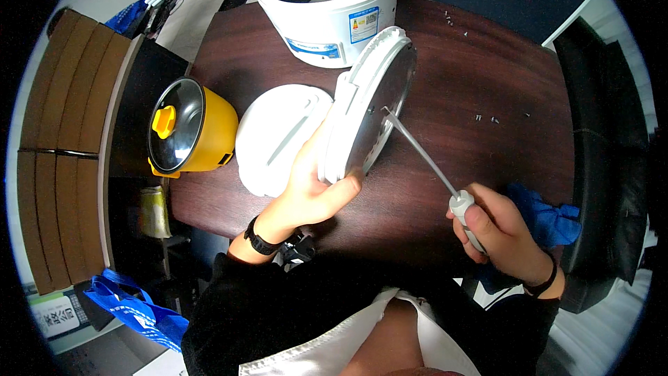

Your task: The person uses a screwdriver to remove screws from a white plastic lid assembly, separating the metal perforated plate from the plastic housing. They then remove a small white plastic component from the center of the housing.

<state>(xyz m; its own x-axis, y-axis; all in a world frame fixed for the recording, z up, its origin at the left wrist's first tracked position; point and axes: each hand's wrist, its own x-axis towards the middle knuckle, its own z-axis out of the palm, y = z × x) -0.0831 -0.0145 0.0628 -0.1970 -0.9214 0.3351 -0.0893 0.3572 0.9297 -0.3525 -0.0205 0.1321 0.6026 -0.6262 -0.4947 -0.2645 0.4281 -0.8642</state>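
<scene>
Two hands are busy over our dark wooden table [487, 63]. Far out to the left of our left hand sits a small yellow pot [191, 129] with a glass lid and a yellow knob. Nearer, just behind the left fingers, a white outer cover [278, 139] lies flat on the wood. Our left hand [306, 191] is clamped on the lower edge of the round inner lid [365, 101] — thumb across the front, fingers behind — holding it up on edge, its shiny metal face turned toward our right hand. Above that lid, farther from us, stands the open white rice cooker body [327, 10], touching or nearly touching the lid's top rim. Our right hand [497, 226] is wrapped tight around the pale handle of a screwdriver [424, 157], whose thin shaft slants up and left until its tip meets the metal face. Just beyond the right hand lies a crumpled blue cloth [550, 219], and well above it a few small screws [487, 118] lie scattered.
</scene>
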